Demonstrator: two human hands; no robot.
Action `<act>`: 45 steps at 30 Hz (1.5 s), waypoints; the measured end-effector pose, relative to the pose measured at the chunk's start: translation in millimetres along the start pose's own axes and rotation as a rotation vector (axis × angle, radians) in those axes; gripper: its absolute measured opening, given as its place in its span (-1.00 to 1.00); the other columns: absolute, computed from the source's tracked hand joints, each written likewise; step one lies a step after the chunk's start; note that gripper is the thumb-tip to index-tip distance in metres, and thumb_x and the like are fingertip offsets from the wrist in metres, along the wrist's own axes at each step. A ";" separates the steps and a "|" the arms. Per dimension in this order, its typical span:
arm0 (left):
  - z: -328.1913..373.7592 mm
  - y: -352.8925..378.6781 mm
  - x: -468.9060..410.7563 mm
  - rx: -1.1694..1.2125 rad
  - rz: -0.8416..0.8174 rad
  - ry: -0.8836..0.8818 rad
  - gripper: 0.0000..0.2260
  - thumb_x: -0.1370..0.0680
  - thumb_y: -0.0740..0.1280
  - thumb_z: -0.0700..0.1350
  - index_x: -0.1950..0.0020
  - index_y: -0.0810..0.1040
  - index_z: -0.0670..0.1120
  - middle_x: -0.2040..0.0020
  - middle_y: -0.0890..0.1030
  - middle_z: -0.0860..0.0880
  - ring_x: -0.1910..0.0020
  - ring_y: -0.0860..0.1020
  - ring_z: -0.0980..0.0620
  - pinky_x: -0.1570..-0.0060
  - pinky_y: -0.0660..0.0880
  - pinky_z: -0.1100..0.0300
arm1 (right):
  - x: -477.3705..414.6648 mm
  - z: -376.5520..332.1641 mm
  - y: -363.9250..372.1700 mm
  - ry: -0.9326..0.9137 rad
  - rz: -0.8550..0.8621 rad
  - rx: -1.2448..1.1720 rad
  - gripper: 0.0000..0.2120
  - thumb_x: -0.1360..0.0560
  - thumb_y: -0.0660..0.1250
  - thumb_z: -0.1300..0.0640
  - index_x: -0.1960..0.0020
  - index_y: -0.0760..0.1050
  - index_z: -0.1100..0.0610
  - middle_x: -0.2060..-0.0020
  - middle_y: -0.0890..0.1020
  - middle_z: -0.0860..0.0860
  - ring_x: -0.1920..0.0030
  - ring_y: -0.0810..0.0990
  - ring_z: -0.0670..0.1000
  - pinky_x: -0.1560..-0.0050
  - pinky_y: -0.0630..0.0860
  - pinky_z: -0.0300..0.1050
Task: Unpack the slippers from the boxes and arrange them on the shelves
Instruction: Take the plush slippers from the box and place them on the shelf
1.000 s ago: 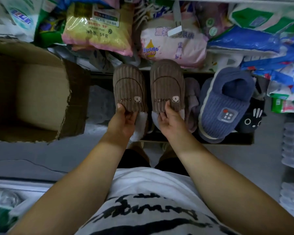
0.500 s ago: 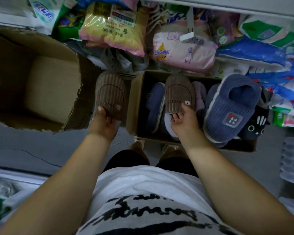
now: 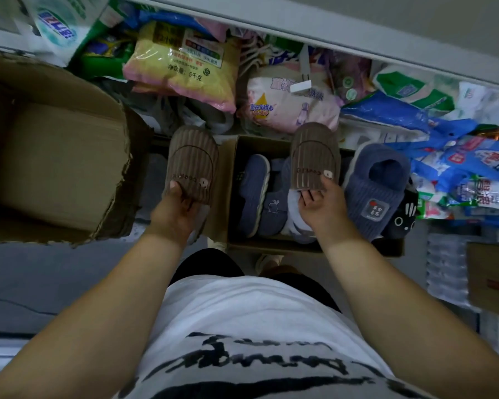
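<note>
My left hand (image 3: 177,211) grips the heel end of one brown ribbed slipper (image 3: 193,156) with a small bear patch, held above the floor between two boxes. My right hand (image 3: 320,204) pinches the opening of the matching brown slipper (image 3: 314,154) over a small cardboard box (image 3: 228,168). That box holds several blue slippers (image 3: 254,191). A large blue slipper (image 3: 378,182) with a grey label leans on the box's right side, beside a black cat-face slipper (image 3: 402,220).
A big open cardboard box (image 3: 58,168) stands on the left. A low shelf (image 3: 357,44) at the back is crammed with packaged goods, among them a yellow bag (image 3: 182,64) and blue packs (image 3: 415,116). Another carton (image 3: 493,280) sits at the right edge. Grey floor lies below.
The two brown slippers were side by side; my hands have drawn them apart, the left one moving left off the small box. The blue slippers inside are now uncovered.
</note>
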State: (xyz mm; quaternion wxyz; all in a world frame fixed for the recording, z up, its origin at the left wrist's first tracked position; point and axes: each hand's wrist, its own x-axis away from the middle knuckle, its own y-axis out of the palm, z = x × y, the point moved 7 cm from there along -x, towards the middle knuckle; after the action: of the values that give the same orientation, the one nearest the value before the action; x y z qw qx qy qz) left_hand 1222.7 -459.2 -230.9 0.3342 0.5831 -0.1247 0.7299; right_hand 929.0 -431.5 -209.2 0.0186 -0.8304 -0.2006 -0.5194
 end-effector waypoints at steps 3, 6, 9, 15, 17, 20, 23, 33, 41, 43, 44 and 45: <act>7.6 -0.3 -5.5 -0.032 0.010 -0.001 -0.64 -0.70 0.24 -0.05 -0.48 0.43 -0.12 -0.40 0.53 -0.16 -0.38 0.50 -0.12 -0.12 0.53 0.03 | 5.7 21.9 0.9 0.046 0.028 0.024 -0.65 -0.63 0.29 0.12 -0.39 0.46 0.18 -0.32 0.56 0.14 -0.37 0.50 0.11 -0.33 0.37 -0.06; 12.3 -4.2 -7.1 -0.059 0.022 -0.010 -0.64 -0.69 0.25 -0.05 -0.47 0.44 -0.13 -0.38 0.54 -0.16 -0.37 0.51 -0.12 -0.17 0.53 0.04 | 9.6 45.6 -5.1 0.119 0.029 0.060 -0.80 -0.63 0.28 0.11 -0.20 0.52 0.16 -0.35 0.56 0.14 -0.36 0.50 0.12 -0.35 0.38 -0.04; 13.8 -6.1 -9.4 -0.090 0.022 -0.018 -0.62 -0.69 0.27 -0.04 -0.47 0.44 -0.15 -0.38 0.55 -0.17 -0.34 0.54 -0.11 -0.02 0.58 0.05 | 14.3 67.2 -14.8 0.183 0.019 0.089 -0.73 -0.63 0.29 0.07 -0.28 0.50 0.17 -0.32 0.56 0.12 -0.36 0.50 0.12 -0.30 0.37 -0.06; 11.1 7.5 0.9 -0.137 -0.020 -0.046 -0.61 -0.70 0.25 -0.06 -0.51 0.40 -0.16 -0.42 0.51 -0.17 -0.40 0.50 -0.10 -0.30 0.49 0.05 | 7.6 93.8 0.1 0.223 -0.085 0.034 -0.54 -0.63 0.31 0.12 -0.49 0.37 0.18 -0.37 0.53 0.16 -0.40 0.47 0.14 -0.37 0.33 -0.02; 11.9 10.8 4.9 -0.164 -0.020 -0.042 -0.62 -0.70 0.25 -0.07 -0.49 0.42 -0.16 -0.41 0.52 -0.17 -0.38 0.51 -0.10 -0.31 0.50 0.06 | 2.7 103.1 9.5 0.262 -0.143 0.034 -0.53 -0.63 0.31 0.11 -0.51 0.36 0.16 -0.40 0.51 0.16 -0.44 0.43 0.13 -0.39 0.31 -0.01; 10.7 15.6 8.0 -0.194 -0.004 -0.027 -0.64 -0.69 0.27 -0.08 -0.46 0.45 -0.16 -0.39 0.54 -0.18 -0.35 0.53 -0.11 -0.25 0.53 0.05 | 0.3 114.8 9.7 0.314 -0.194 0.152 -0.55 -0.63 0.33 0.10 -0.49 0.36 0.12 -0.30 0.58 0.11 -0.30 0.55 0.08 -0.31 0.40 0.01; 2.6 24.6 12.1 -0.205 -0.020 -0.034 -0.65 -0.69 0.26 -0.08 -0.46 0.46 -0.17 -0.40 0.54 -0.18 -0.37 0.52 -0.11 -0.32 0.50 0.03 | 2.3 117.9 -3.5 0.364 -0.240 0.270 -0.78 -0.64 0.32 0.07 -0.23 0.50 0.14 -0.25 0.59 0.02 -0.30 0.50 -0.03 -0.44 0.36 0.02; -80.8 82.2 21.4 -0.241 -0.154 -0.117 -0.79 -0.69 0.25 -0.07 -0.09 0.57 -0.20 -0.25 0.62 -0.17 -0.33 0.55 -0.14 -0.20 0.54 0.04 | -12.4 -65.0 -112.3 -0.618 0.344 0.654 -0.67 -0.46 0.53 0.06 -0.10 0.56 0.23 0.02 0.67 0.09 0.03 0.63 0.02 -0.07 0.55 -0.06; -135.3 102.7 -4.7 -0.200 -0.081 -0.100 -0.64 -0.69 0.26 -0.04 -0.41 0.49 -0.22 -0.28 0.60 -0.22 -0.28 0.57 -0.16 0.00 0.61 0.06 | -81.1 -89.6 -202.6 -0.381 0.234 0.732 -0.01 -0.10 0.66 -0.25 -0.40 0.47 0.17 -0.25 0.64 0.05 -0.21 0.65 0.03 -0.26 0.59 0.05; -141.5 103.6 -9.6 -0.271 -0.092 -0.099 -0.63 -0.70 0.23 -0.04 -0.43 0.46 -0.23 -0.33 0.58 -0.21 -0.22 0.58 -0.11 -0.13 0.54 0.09 | -83.3 -89.7 -199.3 -0.354 0.226 0.758 -0.05 -0.17 0.69 -0.15 -0.44 0.44 0.16 -0.29 0.62 0.04 -0.25 0.62 0.03 -0.31 0.55 0.05; -144.2 102.6 -9.5 -0.322 -0.103 -0.103 -0.63 -0.71 0.22 -0.03 -0.43 0.46 -0.23 -0.34 0.57 -0.20 -0.21 0.58 -0.10 -0.18 0.51 0.09 | -86.0 -90.2 -199.6 -0.362 0.243 0.770 -0.09 -0.21 0.69 -0.11 -0.45 0.43 0.16 -0.31 0.61 0.05 -0.27 0.61 0.04 -0.34 0.53 0.04; -146.6 101.4 -8.5 -0.378 -0.117 -0.102 -0.62 -0.71 0.22 -0.02 -0.43 0.46 -0.24 -0.35 0.57 -0.19 -0.25 0.58 -0.10 -0.21 0.48 0.10 | -89.8 -90.9 -200.6 -0.371 0.256 0.790 -0.10 -0.23 0.69 -0.11 -0.45 0.44 0.15 -0.31 0.60 0.05 -0.28 0.60 0.04 -0.35 0.52 0.02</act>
State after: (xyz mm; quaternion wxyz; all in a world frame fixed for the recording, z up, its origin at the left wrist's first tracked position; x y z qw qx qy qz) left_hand 1046.7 -453.9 -260.2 0.4729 0.5523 -0.2421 0.6424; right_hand 746.4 -297.2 -281.3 0.3615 -0.8568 -0.2792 -0.2391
